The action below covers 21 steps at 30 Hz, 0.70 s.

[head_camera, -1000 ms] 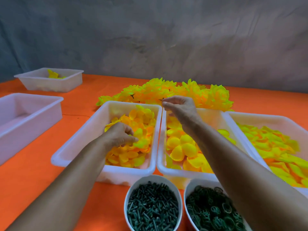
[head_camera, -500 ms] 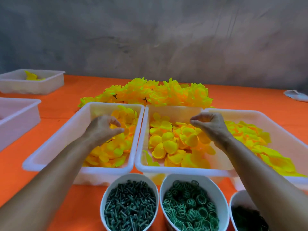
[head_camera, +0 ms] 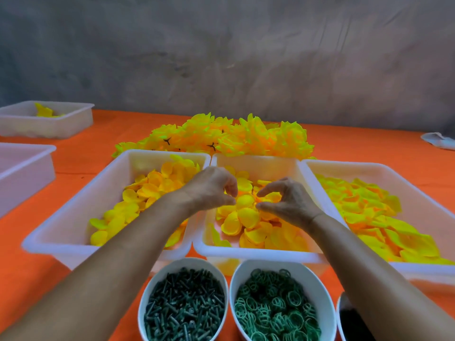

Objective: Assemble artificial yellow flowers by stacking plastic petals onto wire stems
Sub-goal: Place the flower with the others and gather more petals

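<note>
Head view: both hands meet over the middle tray (head_camera: 258,252) of yellow petals (head_camera: 246,217). The left hand (head_camera: 211,188) reaches across from the left tray (head_camera: 73,212), its fingers curled with thumb and fingertips drawn together; whether it pinches a petal or a wire stem cannot be told. The right hand (head_camera: 288,201) sits just beside it, thumb and forefinger bent toward each other with a gap between them, above a round petal (head_camera: 245,201); a grasp is not plain here either. Right of the right hand, a 3rd tray (head_camera: 418,271) holds flatter yellow-green petals (head_camera: 369,207). Beyond both hands, a heap of finished yellow flowers (head_camera: 221,137) lies on the orange counter (head_camera: 29,267). Nearer than the hands stand 2 white bowls: one of dark green pegs (head_camera: 184,306) under the left forearm, one of green rings (head_camera: 275,308) beside it. Far left of the left hand are 2 more white trays (head_camera: 24,173).
</note>
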Each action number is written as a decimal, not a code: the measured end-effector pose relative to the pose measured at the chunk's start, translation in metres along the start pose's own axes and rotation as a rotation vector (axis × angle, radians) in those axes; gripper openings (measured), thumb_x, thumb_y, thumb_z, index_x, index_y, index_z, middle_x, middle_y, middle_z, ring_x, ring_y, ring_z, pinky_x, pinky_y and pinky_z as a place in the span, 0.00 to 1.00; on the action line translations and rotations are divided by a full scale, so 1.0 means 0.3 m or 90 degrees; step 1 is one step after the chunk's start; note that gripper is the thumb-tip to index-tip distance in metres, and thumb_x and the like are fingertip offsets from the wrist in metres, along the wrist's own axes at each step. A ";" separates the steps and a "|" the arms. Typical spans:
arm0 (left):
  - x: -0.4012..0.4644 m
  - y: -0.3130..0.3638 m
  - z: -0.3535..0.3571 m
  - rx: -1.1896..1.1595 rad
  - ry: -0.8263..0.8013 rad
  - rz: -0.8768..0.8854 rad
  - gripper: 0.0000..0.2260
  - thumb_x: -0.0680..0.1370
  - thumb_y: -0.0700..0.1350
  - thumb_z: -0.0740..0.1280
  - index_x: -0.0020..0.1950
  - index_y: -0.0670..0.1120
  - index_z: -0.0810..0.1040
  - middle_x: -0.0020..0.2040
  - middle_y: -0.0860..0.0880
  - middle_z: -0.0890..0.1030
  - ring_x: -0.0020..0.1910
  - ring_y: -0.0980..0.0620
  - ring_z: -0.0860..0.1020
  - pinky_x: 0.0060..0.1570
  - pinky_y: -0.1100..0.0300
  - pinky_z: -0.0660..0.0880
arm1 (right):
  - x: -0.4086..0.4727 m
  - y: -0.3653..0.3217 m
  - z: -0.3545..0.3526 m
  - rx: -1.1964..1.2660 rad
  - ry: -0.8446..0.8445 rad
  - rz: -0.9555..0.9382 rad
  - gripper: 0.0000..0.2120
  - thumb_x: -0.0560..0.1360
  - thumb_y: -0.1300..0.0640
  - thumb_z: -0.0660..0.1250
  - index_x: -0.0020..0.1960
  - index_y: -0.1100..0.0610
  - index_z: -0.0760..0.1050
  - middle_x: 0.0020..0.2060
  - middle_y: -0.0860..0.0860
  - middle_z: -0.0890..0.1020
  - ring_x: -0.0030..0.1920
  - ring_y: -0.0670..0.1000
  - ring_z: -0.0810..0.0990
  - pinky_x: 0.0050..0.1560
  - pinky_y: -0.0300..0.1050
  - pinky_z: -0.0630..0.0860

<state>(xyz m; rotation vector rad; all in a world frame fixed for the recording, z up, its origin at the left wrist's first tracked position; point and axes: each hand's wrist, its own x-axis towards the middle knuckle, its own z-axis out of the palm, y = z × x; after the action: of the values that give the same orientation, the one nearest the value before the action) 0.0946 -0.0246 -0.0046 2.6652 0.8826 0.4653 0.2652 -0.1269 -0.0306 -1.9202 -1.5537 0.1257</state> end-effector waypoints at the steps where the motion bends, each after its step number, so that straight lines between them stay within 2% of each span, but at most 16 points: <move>1: 0.008 0.004 0.021 0.013 -0.004 0.001 0.07 0.71 0.45 0.74 0.48 0.47 0.83 0.43 0.51 0.78 0.48 0.50 0.77 0.46 0.59 0.72 | 0.000 -0.003 0.002 -0.003 -0.022 -0.012 0.14 0.65 0.57 0.78 0.50 0.52 0.83 0.41 0.41 0.73 0.56 0.53 0.75 0.54 0.44 0.70; 3: 0.015 0.001 0.055 0.034 0.009 -0.002 0.07 0.72 0.45 0.73 0.50 0.47 0.83 0.48 0.49 0.81 0.51 0.49 0.77 0.47 0.59 0.70 | -0.002 -0.001 0.007 -0.030 -0.083 -0.036 0.20 0.64 0.58 0.77 0.55 0.50 0.81 0.45 0.40 0.75 0.59 0.52 0.72 0.56 0.40 0.68; 6: 0.013 -0.015 0.081 0.027 0.059 -0.003 0.06 0.73 0.46 0.71 0.48 0.47 0.83 0.50 0.48 0.82 0.52 0.48 0.78 0.46 0.61 0.67 | 0.002 0.003 0.023 -0.145 -0.175 -0.079 0.25 0.64 0.56 0.76 0.60 0.47 0.78 0.58 0.49 0.77 0.61 0.53 0.69 0.61 0.45 0.66; 8: 0.008 -0.021 0.084 0.000 0.096 -0.008 0.05 0.73 0.45 0.71 0.47 0.47 0.84 0.49 0.47 0.83 0.51 0.48 0.78 0.45 0.61 0.67 | 0.004 -0.003 0.027 -0.177 -0.189 -0.097 0.25 0.63 0.54 0.77 0.60 0.46 0.78 0.60 0.50 0.76 0.61 0.54 0.69 0.61 0.47 0.66; 10: 0.006 -0.028 0.080 -0.026 0.152 -0.024 0.05 0.73 0.43 0.71 0.47 0.44 0.84 0.49 0.45 0.83 0.50 0.46 0.78 0.48 0.58 0.70 | 0.002 -0.020 0.030 -0.161 -0.164 -0.124 0.23 0.64 0.53 0.77 0.58 0.47 0.80 0.59 0.50 0.76 0.60 0.54 0.69 0.60 0.46 0.67; 12: 0.006 -0.035 0.077 -0.040 0.210 -0.046 0.05 0.73 0.42 0.70 0.46 0.43 0.83 0.48 0.43 0.83 0.50 0.43 0.78 0.49 0.55 0.72 | -0.004 -0.044 0.030 -0.131 -0.154 -0.150 0.17 0.66 0.53 0.76 0.54 0.48 0.82 0.56 0.49 0.79 0.58 0.53 0.71 0.59 0.45 0.67; 14: 0.006 -0.039 0.076 -0.047 0.235 -0.056 0.05 0.73 0.41 0.69 0.46 0.42 0.83 0.47 0.42 0.83 0.48 0.42 0.78 0.48 0.53 0.74 | -0.013 -0.071 0.026 -0.072 -0.195 -0.149 0.11 0.67 0.51 0.76 0.49 0.51 0.84 0.50 0.48 0.82 0.53 0.50 0.76 0.57 0.47 0.70; 16: 0.007 -0.041 0.076 -0.048 0.238 -0.057 0.06 0.74 0.41 0.68 0.46 0.42 0.83 0.47 0.42 0.83 0.48 0.42 0.79 0.48 0.52 0.74 | -0.027 -0.109 0.017 0.020 -0.274 -0.116 0.09 0.68 0.49 0.75 0.45 0.52 0.85 0.42 0.45 0.84 0.43 0.43 0.79 0.45 0.41 0.74; 17: 0.007 -0.041 0.077 -0.049 0.239 -0.056 0.06 0.74 0.41 0.68 0.47 0.42 0.83 0.47 0.42 0.83 0.48 0.42 0.79 0.48 0.52 0.74 | -0.033 -0.129 0.014 0.057 -0.317 -0.096 0.09 0.69 0.48 0.74 0.44 0.52 0.85 0.39 0.44 0.84 0.38 0.40 0.78 0.38 0.37 0.72; 18: 0.008 -0.042 0.077 -0.052 0.241 -0.055 0.06 0.74 0.41 0.68 0.47 0.42 0.83 0.47 0.42 0.83 0.48 0.43 0.79 0.47 0.53 0.75 | -0.036 -0.147 0.017 0.073 -0.353 -0.080 0.10 0.69 0.47 0.73 0.43 0.53 0.85 0.37 0.44 0.83 0.35 0.41 0.77 0.36 0.37 0.70; 20: 0.008 -0.041 0.076 -0.058 0.243 -0.057 0.05 0.74 0.41 0.68 0.46 0.42 0.83 0.46 0.43 0.83 0.47 0.43 0.79 0.47 0.53 0.75 | -0.043 -0.175 0.038 0.055 -0.406 -0.070 0.13 0.71 0.47 0.72 0.40 0.57 0.83 0.33 0.46 0.81 0.34 0.45 0.75 0.36 0.42 0.68; 21: 0.007 -0.042 0.075 -0.061 0.243 -0.059 0.05 0.74 0.41 0.68 0.46 0.42 0.83 0.46 0.43 0.83 0.47 0.43 0.79 0.47 0.53 0.75 | -0.047 -0.185 0.054 0.043 -0.422 -0.076 0.10 0.71 0.49 0.72 0.38 0.57 0.82 0.29 0.43 0.79 0.31 0.42 0.73 0.34 0.39 0.67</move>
<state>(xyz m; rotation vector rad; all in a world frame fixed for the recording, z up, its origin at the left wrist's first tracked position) 0.0985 -0.0175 -0.0292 2.4755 1.0519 0.9883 0.2070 -0.1283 -0.0177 -1.8178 -2.0415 0.8188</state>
